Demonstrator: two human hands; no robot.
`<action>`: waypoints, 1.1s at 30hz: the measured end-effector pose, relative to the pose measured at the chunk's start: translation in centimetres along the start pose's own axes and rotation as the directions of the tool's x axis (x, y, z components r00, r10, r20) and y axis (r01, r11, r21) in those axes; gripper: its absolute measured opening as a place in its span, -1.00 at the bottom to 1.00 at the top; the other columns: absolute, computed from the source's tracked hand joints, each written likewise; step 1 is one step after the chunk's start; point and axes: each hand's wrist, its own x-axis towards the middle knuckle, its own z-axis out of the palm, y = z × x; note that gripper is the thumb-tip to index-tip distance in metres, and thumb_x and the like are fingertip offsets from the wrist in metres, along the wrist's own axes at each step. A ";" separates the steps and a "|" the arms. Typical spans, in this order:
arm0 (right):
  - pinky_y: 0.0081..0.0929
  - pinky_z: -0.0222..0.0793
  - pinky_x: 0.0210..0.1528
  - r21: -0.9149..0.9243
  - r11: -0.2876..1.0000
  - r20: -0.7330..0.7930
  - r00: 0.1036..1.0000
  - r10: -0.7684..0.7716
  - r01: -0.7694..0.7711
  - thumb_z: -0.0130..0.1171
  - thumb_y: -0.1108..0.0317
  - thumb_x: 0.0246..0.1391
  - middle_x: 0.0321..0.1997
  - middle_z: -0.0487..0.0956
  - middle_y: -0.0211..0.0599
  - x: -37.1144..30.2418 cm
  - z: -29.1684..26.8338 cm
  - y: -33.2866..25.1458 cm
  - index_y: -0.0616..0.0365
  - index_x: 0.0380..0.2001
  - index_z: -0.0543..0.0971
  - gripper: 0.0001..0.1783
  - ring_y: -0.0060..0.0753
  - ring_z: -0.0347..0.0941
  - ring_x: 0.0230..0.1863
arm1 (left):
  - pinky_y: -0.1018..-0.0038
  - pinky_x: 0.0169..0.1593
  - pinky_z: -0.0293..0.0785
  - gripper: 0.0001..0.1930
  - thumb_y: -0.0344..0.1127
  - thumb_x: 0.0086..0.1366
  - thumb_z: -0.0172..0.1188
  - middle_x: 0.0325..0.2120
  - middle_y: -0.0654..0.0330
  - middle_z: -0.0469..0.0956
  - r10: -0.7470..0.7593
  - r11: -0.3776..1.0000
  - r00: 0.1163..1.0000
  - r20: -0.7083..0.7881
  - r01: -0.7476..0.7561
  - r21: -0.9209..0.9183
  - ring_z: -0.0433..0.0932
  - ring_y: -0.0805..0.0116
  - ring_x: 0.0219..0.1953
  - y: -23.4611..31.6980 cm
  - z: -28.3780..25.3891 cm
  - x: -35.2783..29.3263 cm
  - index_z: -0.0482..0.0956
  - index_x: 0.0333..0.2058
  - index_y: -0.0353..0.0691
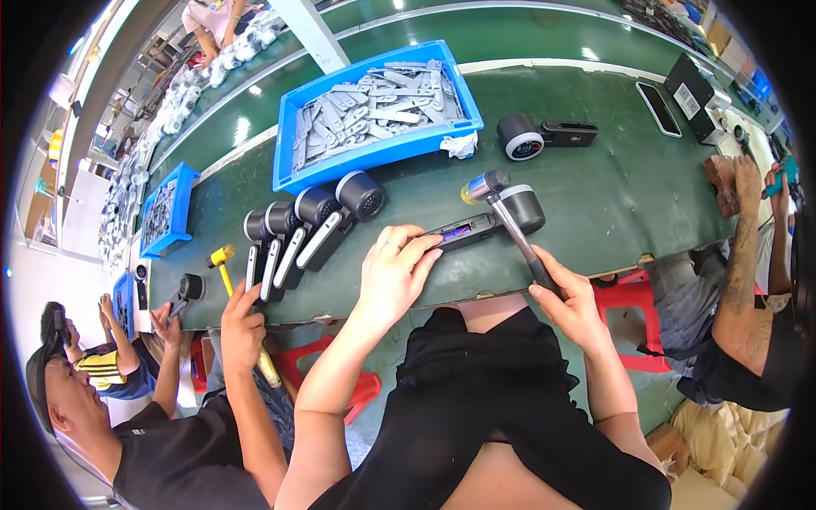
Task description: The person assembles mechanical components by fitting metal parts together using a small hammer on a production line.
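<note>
My left hand (393,270) presses flat on the handle end of a black device (484,219) with a round grey-and-black head, lying on the green bench (612,195). My right hand (571,299) grips the black handle of a mallet (503,209). Its metal head with a yellow face hovers just above the device's round end. To the left, several finished black devices (306,229) lie side by side in a row.
A blue bin (293,174) of grey metal parts stands behind. Another device (544,134) and a phone (659,109) lie farther right. A person on my left holds a yellow-headed mallet (228,270); another person's arm (748,263) is at right. Red stools stand below.
</note>
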 end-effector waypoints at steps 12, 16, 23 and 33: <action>-0.70 0.22 -0.38 0.014 1.000 -0.013 1.000 -0.011 0.012 0.15 0.58 0.02 -0.46 0.38 -0.46 1.2 -0.7 0.7 0.26 0.18 0.36 -0.41 -0.69 0.25 -0.45 | 0.33 -0.16 0.45 -0.87 -0.39 0.11 0.27 -0.36 0.12 0.57 -0.034 0.993 0.981 -0.193 0.054 0.101 0.52 0.14 -0.26 -2.7 -4.9 5.0 0.60 -0.34 -0.25; -0.74 0.13 -0.50 0.101 0.994 -0.059 0.997 0.046 -0.040 0.13 0.59 0.02 -0.51 0.35 -0.55 1.6 -0.3 0.7 0.25 0.19 0.36 -0.41 -0.77 0.19 -0.54 | 0.32 -0.21 0.42 -0.84 -0.36 0.10 0.27 -0.45 0.15 0.48 -0.037 0.983 0.981 -0.189 0.070 0.172 0.49 0.15 -0.30 -6.9 -5.8 11.1 0.62 -0.29 -0.16; -0.75 0.11 -0.52 0.075 0.997 -0.042 0.999 -0.015 0.018 0.12 0.59 0.03 -0.54 0.32 -0.55 1.7 -0.1 1.6 0.28 0.19 0.35 -0.41 -0.78 0.17 -0.56 | 0.36 -0.16 0.50 -0.75 -0.22 0.11 0.26 -0.30 0.18 0.59 -0.026 0.969 0.982 0.188 -0.021 0.247 0.57 0.17 -0.21 -10.8 -2.2 15.4 0.65 -0.19 -0.02; -0.74 0.11 -0.56 0.116 0.993 -0.060 0.998 -0.011 0.018 0.10 0.61 0.04 -0.57 0.32 -0.56 1.6 -0.2 1.5 0.33 0.19 0.33 -0.42 -0.78 0.18 -0.61 | 0.54 -0.39 0.49 -0.70 -0.19 0.41 -0.05 -0.43 0.10 0.63 -0.411 0.815 0.911 -0.030 0.353 -0.459 0.64 0.40 -0.38 -7.9 -3.3 14.6 0.52 -0.20 -0.32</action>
